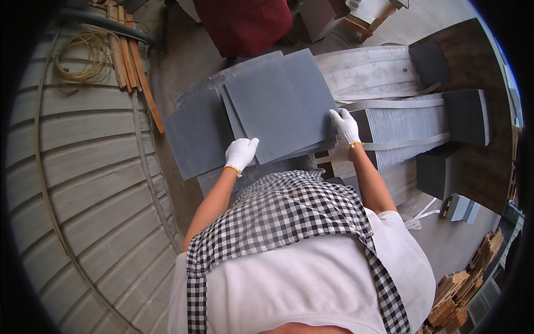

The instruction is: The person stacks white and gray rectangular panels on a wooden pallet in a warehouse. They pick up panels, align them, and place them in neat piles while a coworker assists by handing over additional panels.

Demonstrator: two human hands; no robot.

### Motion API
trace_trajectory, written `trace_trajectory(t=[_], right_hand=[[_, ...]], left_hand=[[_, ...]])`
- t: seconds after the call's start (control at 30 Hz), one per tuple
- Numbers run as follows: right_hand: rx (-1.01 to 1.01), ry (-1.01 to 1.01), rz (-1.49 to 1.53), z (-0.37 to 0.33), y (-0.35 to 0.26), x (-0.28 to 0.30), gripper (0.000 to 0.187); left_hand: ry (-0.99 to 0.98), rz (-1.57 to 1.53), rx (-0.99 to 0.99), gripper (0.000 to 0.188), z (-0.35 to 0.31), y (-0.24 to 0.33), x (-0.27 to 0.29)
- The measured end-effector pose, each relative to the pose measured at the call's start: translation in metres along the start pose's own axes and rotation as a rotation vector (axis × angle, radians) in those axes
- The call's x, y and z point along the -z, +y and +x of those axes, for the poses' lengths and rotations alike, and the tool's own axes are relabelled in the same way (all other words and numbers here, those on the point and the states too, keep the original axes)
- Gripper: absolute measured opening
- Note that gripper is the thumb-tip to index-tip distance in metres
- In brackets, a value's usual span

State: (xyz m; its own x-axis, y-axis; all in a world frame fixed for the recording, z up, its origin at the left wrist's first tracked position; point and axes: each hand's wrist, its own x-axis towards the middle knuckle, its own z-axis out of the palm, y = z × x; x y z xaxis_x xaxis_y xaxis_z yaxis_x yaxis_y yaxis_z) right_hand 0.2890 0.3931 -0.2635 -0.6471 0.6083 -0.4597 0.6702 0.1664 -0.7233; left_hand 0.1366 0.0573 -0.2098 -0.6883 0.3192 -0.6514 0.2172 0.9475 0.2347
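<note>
Both of my hands wear white knit gloves with yellow cuffs. Between them is a flat grey tile (283, 103), tilted, with other grey sheets partly under it. My left hand (242, 153) grips its near left edge, thumb on top. At its right edge my right hand (345, 125) is closed on the same tile, fingers partly hidden beneath. Another grey tile (197, 133) lies to the left, next to my left hand. How many tiles I hold cannot be made out.
Rows of thin tiles bound with white straps (409, 128) stand at the right, near dark grey blocks (467, 117). A red cover (245, 25) is at the far side. Corrugated metal wall (100, 167), wooden strips (125, 53) and coiled hose (83, 58) are left; wood scraps (450, 300) lie lower right.
</note>
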Motion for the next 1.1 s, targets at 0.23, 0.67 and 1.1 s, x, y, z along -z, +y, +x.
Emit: trace_trajectory(t=[0.23, 0.67, 1.1], right_hand=[[-0.018, -0.284, 0.089, 0.035, -0.004, 0.029, 0.056], [0.291, -0.252, -0.076, 0.007, -0.140, 0.098, 0.054], [0.685, -0.254, -0.429, -0.149, -0.276, 0.067, 0.033]], left_hand=[[-0.118, -0.088, -0.009, 0.059, 0.003, 0.011, 0.004], [-0.221, -0.326, -0.044, 0.054, 0.002, 0.039, 0.010], [0.379, -0.887, -0.443, 0.090, -0.087, 0.083, 0.108]])
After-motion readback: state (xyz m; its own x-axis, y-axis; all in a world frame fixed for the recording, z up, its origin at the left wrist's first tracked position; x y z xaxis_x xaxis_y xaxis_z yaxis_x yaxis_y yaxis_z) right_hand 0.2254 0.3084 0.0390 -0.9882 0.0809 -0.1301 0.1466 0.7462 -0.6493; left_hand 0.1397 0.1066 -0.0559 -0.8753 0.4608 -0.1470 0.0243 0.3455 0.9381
